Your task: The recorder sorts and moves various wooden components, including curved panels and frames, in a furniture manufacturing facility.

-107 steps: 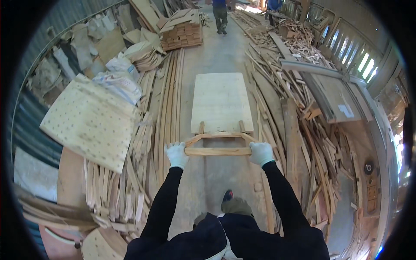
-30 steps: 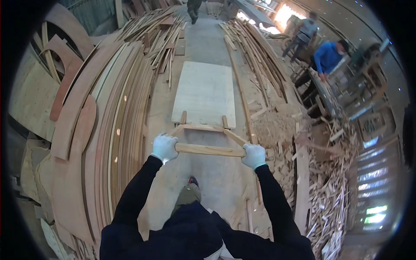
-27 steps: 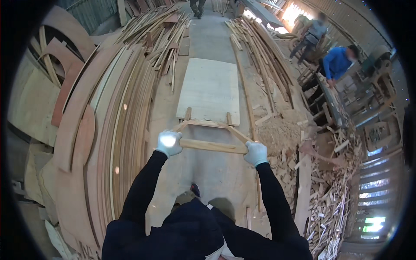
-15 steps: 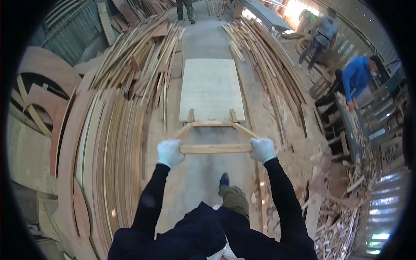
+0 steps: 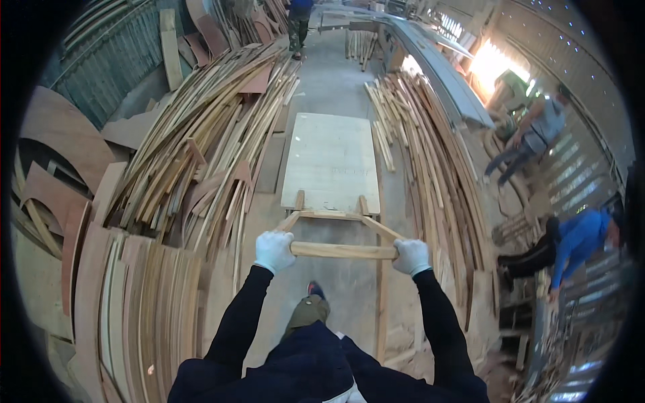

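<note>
A wooden push cart with a pale flat deck (image 5: 330, 161) stands in front of me on the concrete floor. Its wooden handle (image 5: 344, 250) is a crossbar joined to the deck by two slanted wooden arms. White-gloved, my left hand (image 5: 274, 251) grips the bar's left end. At the right end, my right hand (image 5: 412, 257), in a matching white glove, is wrapped round the bar. Both arms reach forward in black sleeves. Nothing lies on the deck. One of my shoes (image 5: 316, 289) shows below the bar.
Long timber strips (image 5: 195, 134) are heaped left of the aisle, with stacked boards (image 5: 144, 302) nearer me. More strips (image 5: 437, 168) line the right side. One person in blue (image 5: 581, 238) bends at the right; another in grey (image 5: 537, 131) stands farther off. Someone (image 5: 298, 30) is in the aisle ahead.
I have moved forward along the aisle with the cart, both hands staying on the bar. The timber piles and the workers on the right have shifted nearer in view. My other foot is now forward.
</note>
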### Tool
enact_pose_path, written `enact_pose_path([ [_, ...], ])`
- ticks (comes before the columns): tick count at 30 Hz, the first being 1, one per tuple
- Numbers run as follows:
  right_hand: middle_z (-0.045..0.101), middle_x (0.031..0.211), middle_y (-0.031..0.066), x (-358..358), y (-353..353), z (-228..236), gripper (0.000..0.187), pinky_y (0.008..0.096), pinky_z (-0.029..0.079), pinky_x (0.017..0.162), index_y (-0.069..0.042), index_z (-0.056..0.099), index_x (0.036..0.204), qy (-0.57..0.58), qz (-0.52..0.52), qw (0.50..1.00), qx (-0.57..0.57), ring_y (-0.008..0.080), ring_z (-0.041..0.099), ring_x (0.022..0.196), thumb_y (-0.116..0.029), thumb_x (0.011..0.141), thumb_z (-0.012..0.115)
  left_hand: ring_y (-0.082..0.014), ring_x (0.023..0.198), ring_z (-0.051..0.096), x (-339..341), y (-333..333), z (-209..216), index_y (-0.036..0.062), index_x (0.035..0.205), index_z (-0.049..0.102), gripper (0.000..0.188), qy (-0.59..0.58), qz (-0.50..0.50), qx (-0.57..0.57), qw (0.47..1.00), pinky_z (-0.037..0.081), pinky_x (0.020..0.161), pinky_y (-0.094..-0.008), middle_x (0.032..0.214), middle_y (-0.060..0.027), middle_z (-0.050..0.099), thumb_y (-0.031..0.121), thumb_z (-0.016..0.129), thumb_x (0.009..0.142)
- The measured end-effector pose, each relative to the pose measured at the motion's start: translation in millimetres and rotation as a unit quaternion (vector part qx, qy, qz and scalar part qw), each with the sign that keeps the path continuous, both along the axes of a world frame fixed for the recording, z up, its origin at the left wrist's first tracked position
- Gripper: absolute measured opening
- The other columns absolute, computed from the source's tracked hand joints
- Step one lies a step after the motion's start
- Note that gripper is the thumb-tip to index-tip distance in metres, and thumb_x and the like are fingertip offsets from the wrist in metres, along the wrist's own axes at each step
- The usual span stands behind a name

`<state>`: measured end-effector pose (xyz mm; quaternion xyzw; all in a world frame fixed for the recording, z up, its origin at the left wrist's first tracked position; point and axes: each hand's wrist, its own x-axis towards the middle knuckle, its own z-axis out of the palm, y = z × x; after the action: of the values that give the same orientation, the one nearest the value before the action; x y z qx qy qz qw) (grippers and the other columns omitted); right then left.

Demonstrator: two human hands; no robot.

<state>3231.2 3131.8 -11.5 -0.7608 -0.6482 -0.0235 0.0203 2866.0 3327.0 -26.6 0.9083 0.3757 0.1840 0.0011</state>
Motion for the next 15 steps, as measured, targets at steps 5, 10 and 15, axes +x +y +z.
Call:
enact_pose_path([
  [5, 0.07, 0.073, 0.0095, 114.2, 174.8, -3.0, 0.018, 0.0435, 0.054, 0.069, -0.018, 0.066, 0.083, 0.004, 0.001, 1.0, 0.01, 0.031, 0.071, 0.073, -0.023, 0.067, 0.072, -0.0274, 0.071, 0.069, 116.4, 160.4, 4.5, 0.017, 0.073, 0.065, 0.013, 0.024, 0.009, -0.03, 0.999, 0.052, 0.065, -0.0435, 0.072, -0.007, 0.068, 0.026, 0.071, 0.065],
  [10, 0.07, 0.074, 0.0086, 225.8, 347.5, 4.3, 0.018, 0.042, 0.054, 0.071, -0.017, 0.066, 0.081, -0.006, 0.003, 1.0, -0.02, 0.0294, 0.071, 0.074, -0.025, 0.067, 0.073, -0.0287, 0.073, 0.069, 223.2, 329.2, 3.3, 0.0176, 0.075, 0.066, 0.017, 0.028, 0.006, -0.024, 0.999, 0.052, 0.064, -0.0437, 0.071, -0.0077, 0.068, 0.028, 0.073, 0.064],
  [15, 0.071, 0.075, 0.0087, 340.3, 517.5, -7.0, 0.017, 0.0408, 0.054, 0.071, -0.016, 0.066, 0.081, 0.003, 0.03, 0.999, 0.019, 0.0286, 0.071, 0.073, -0.024, 0.067, 0.073, -0.0283, 0.071, 0.068, 332.0, 491.9, -1.8, 0.0166, 0.073, 0.065, 0.018, -0.01, 0.017, 0.006, 1.0, 0.052, 0.065, -0.0437, 0.071, -0.0077, 0.067, 0.027, 0.075, 0.062],
])
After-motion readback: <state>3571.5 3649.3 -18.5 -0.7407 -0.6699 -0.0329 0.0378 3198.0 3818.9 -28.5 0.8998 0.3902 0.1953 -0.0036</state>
